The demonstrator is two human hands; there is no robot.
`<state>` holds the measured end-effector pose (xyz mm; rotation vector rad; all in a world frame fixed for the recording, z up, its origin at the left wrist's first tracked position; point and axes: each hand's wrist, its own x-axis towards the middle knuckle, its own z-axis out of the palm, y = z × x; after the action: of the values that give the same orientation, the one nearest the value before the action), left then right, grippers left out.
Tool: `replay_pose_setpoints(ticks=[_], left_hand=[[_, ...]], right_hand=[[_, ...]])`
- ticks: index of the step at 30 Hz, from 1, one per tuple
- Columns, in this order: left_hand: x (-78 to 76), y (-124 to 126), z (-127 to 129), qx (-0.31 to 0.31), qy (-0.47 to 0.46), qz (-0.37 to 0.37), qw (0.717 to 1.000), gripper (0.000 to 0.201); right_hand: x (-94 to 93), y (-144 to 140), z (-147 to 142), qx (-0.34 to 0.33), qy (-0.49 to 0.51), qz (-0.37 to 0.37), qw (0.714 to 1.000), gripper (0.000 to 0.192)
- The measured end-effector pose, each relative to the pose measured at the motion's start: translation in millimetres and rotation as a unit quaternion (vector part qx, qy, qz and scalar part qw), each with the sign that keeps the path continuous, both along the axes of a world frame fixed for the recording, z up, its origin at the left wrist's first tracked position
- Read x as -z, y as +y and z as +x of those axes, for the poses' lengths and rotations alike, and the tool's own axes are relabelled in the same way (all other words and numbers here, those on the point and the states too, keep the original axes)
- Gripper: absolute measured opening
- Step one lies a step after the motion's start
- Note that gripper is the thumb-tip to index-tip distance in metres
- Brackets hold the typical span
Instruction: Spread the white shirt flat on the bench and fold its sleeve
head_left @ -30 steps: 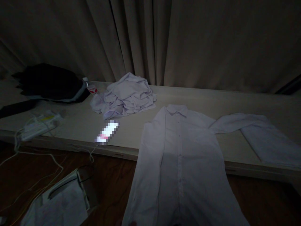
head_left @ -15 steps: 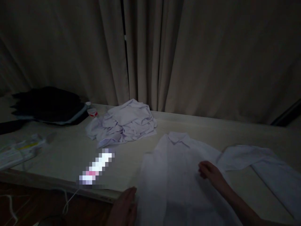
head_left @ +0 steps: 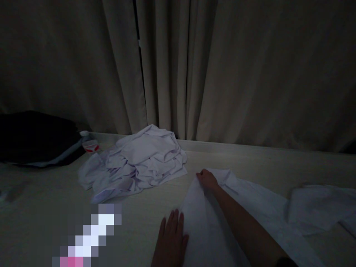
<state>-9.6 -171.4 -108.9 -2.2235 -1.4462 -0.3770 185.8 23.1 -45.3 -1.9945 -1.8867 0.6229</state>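
Observation:
A white collared shirt [head_left: 194, 213] lies on the pale table in front of me, its collar towards the curtain. My right hand [head_left: 208, 180] reaches across it and pinches the fabric at the left shoulder, next to the collar, drawing it up into a slight ridge. Flat beside the shirt's left edge rests my left hand [head_left: 171, 237], fingers stretched out and thumb close to the cloth. Whether its thumb presses on the shirt, I cannot tell. The shirt's lower part is out of view, and my right forearm covers some of its front.
A crumpled heap of white clothes [head_left: 147, 155] lies behind my left hand. Dark folded garments [head_left: 36, 137] are stacked at far left, near a clear bottle [head_left: 85, 136] and a red-marked cup [head_left: 91, 146]. White cloth [head_left: 314, 207] lies at right. A curtain [head_left: 172, 74] hangs behind.
My right hand has moved left and away from me, from over the shirt front to its left shoulder, and gripped it. My left hand has come further onto the table. The view has shifted closer.

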Motion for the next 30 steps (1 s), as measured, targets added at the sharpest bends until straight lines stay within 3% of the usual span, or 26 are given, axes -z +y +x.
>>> replay_pose_setpoints(ticks=[7,21,27,30], left_hand=[[2.8,-5.7,-2.0,-0.007,-0.026,-0.066,0.997,0.065],[0.6,-5.6,-17.5,-0.032,-0.076,-0.161,0.984,0.08],[-11.1,-6.3,-15.5,-0.024,-0.051,-0.094,0.994,0.076],[-16.3,-13.9,-12.7,0.001,-0.039,-0.037,0.999,0.073]], right_hand=[[17.1,19.9,-12.5,-0.027,-0.06,0.01,0.998,0.021],[22.0,31.7,-17.4,-0.101,-0.135,0.058,0.984,0.022],[-7.4,19.3,5.5,-0.111,-0.175,0.132,0.969,0.033],[-12.9,3.3,14.1,-0.178,-0.177,0.199,0.947,0.04]])
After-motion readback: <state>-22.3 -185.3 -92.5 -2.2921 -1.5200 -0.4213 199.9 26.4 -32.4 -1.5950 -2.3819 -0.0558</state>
